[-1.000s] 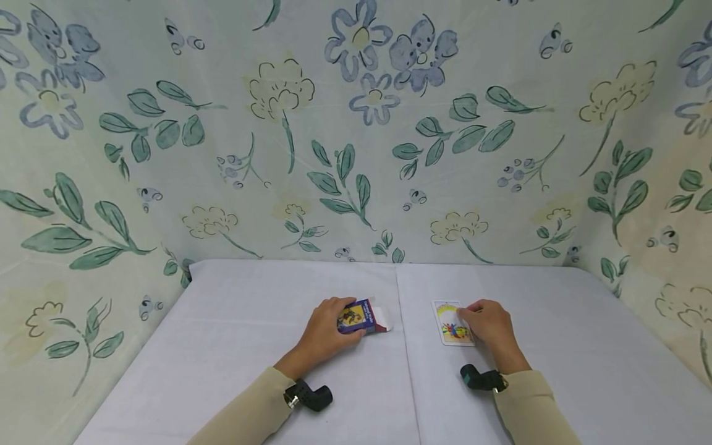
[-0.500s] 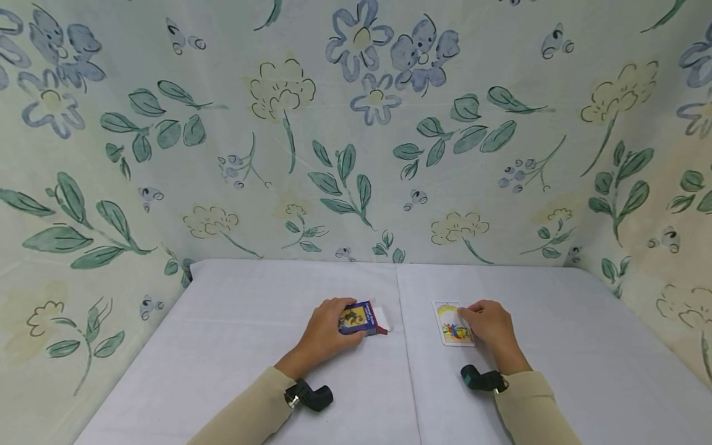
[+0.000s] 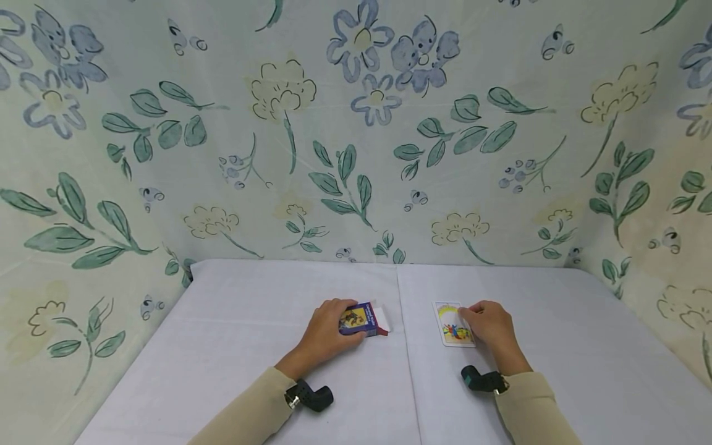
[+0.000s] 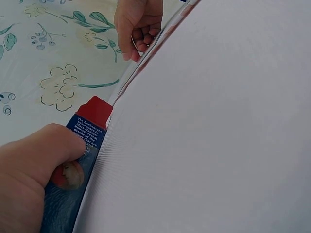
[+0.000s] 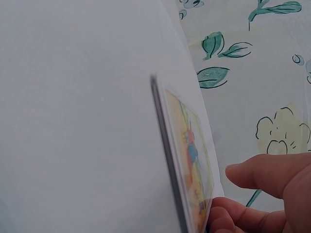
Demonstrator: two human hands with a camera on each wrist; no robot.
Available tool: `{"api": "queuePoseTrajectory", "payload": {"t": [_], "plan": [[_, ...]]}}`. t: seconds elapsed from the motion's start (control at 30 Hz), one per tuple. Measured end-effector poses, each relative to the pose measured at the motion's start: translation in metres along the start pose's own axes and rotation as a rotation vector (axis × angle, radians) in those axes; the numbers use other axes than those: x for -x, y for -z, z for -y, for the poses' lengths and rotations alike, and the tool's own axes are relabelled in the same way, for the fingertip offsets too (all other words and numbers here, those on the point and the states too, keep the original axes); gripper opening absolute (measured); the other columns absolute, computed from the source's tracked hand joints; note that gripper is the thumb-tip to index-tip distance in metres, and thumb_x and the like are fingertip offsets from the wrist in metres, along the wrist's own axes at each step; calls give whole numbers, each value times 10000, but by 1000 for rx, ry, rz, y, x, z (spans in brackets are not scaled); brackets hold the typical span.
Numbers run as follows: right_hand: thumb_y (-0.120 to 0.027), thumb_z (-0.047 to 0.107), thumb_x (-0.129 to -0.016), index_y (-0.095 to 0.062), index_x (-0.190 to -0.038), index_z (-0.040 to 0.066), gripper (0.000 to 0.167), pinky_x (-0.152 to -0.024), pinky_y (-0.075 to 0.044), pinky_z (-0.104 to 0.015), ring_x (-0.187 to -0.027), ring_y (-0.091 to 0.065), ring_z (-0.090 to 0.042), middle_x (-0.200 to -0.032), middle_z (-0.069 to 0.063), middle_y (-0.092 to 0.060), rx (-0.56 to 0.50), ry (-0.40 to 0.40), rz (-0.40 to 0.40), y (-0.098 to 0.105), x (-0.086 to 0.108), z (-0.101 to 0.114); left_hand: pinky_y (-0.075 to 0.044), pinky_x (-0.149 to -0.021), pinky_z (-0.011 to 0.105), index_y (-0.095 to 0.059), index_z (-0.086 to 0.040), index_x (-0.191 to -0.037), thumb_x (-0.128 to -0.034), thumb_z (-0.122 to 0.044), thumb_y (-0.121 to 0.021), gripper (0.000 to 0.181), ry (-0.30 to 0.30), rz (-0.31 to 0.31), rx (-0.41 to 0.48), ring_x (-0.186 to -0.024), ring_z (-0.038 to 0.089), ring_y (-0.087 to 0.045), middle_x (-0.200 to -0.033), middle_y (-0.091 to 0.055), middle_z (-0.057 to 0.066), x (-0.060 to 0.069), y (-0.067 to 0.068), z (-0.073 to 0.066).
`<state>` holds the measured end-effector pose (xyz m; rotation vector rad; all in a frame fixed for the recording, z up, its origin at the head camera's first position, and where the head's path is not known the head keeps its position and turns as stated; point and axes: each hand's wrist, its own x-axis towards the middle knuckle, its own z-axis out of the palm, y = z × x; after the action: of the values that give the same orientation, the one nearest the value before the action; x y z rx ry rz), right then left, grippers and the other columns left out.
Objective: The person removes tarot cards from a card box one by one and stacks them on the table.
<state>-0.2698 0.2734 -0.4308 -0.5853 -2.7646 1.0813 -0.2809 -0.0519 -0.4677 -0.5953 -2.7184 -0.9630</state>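
Observation:
My left hand (image 3: 325, 330) grips a dark blue tarot card box (image 3: 358, 319) from its left side, thumb on the near face. The box's right end is open, with white inside and a red flap (image 4: 94, 111) that shows in the left wrist view. To the right, a tarot card (image 3: 448, 321) with a yellow rainbow lies face up; whether others lie beneath it is unclear. My right hand (image 3: 492, 321) has its fingertips at the card's right edge, fingers curled. In the right wrist view the thumb (image 5: 248, 170) looks apart from the card, so a pinch cannot be confirmed.
A white cloth (image 3: 233, 358) covers the table, creased down the middle between box and card. Floral fabric (image 3: 356, 173) hangs behind and at both sides. Each wrist carries a black camera mount (image 3: 311, 394) close above the table.
The box has turned slightly in my left hand, and its open end shows a little differently. My right hand and the card have stayed in place.

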Motion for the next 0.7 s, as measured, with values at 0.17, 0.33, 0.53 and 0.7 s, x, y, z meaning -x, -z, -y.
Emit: {"api": "queuePoseTrajectory", "payload": {"t": [0.17,0.33,0.53,0.7], "plan": [[-593,252,-927,-592,-1050,-83,357,-631,-450,-299,-899,-508,-368,-1002,-263,-573,-2,-6,-3,0,1,1,-411,-888,381,-546,-178,-1329,-780,-470,-750,654,4,0,-1,-1044,146,-490,-1217,-580,-3,0,0,0],[-592,253,-928,-592,-1057,-84,361,-621,-438,-285,-902,-508,-368,-1009,-266,-573,-2,-9,-2,0,2,2,-414,-874,377,-555,-174,-1320,-776,-459,-761,648,12,-3,3,-1035,148,-490,-1212,-581,0,1,1,-2],[-596,260,-926,-593,-1060,-85,370,-622,-440,-290,-903,-510,-368,-1014,-267,-576,0,-6,2,0,1,0,-420,-868,373,-562,-177,-1322,-770,-458,-773,654,32,2,13,-1035,155,-491,-1222,-585,4,2,2,-3],[-593,265,-932,-592,-1066,-85,375,-657,-471,-336,-900,-511,-363,-1020,-267,-577,1,-3,1,-1,-1,-2,-423,-855,368,-575,-180,-1314,-761,-473,-779,658,46,-13,10,-1024,158,-491,-1209,-594,5,1,0,-2]]}}
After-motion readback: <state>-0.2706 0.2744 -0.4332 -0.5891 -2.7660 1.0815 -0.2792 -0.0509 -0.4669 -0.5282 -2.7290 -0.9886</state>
